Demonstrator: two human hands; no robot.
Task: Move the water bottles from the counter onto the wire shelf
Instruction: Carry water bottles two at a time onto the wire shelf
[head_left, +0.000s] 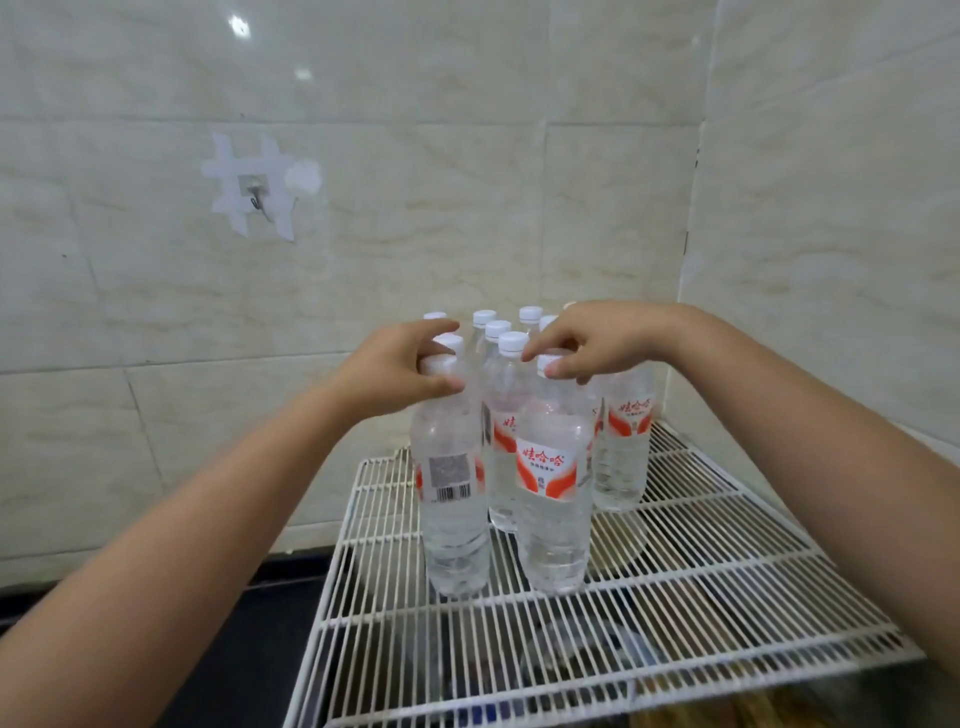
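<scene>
Mostly done: left hand (400, 371) and right hand (587, 345) grip two near bottles (454, 499) (553, 499) standing on shelf (675, 613); tabletop bottles unseen.

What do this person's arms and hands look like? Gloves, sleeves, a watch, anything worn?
Nothing worn shows. The left hand and right hand are bare, with no gloves, rings or tools on the fingers that show. Both forearms are uncovered right to the picture's edge, with no sleeve, watch, bracelet or strap on either wrist. Fingernails look short and unpainted.
</scene>
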